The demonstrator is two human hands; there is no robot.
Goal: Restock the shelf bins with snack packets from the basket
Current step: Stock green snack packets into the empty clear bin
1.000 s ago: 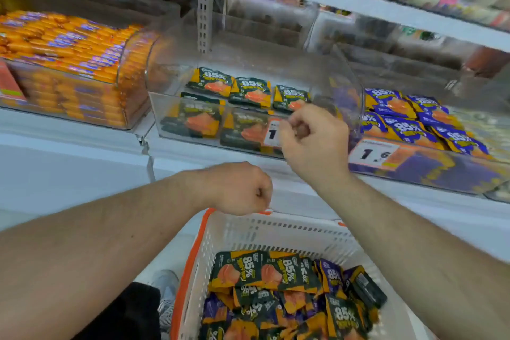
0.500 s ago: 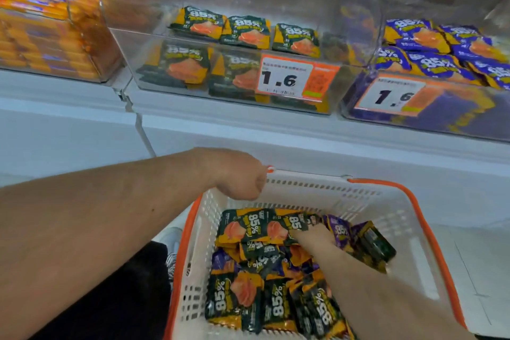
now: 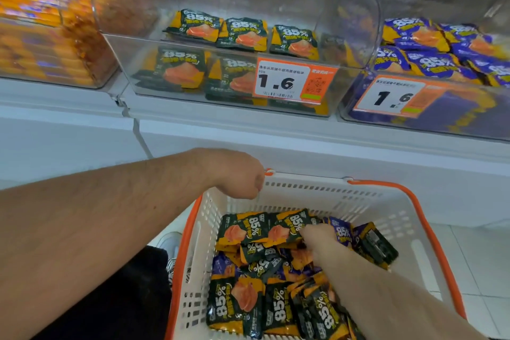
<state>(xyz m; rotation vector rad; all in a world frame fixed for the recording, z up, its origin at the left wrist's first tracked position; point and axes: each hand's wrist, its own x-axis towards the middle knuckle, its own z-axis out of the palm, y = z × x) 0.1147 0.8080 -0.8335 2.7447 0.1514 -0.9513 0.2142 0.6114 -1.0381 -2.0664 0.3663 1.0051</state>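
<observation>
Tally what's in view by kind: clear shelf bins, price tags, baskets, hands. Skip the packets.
clear shelf bins: 3
price tags: 2
basket: 1
hands: 2
Total: 8

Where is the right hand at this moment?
In the head view the right hand is low and right of centre, down inside the white basket, touching the dark green snack packets; the left hand holds the basket's far rim.
</observation>
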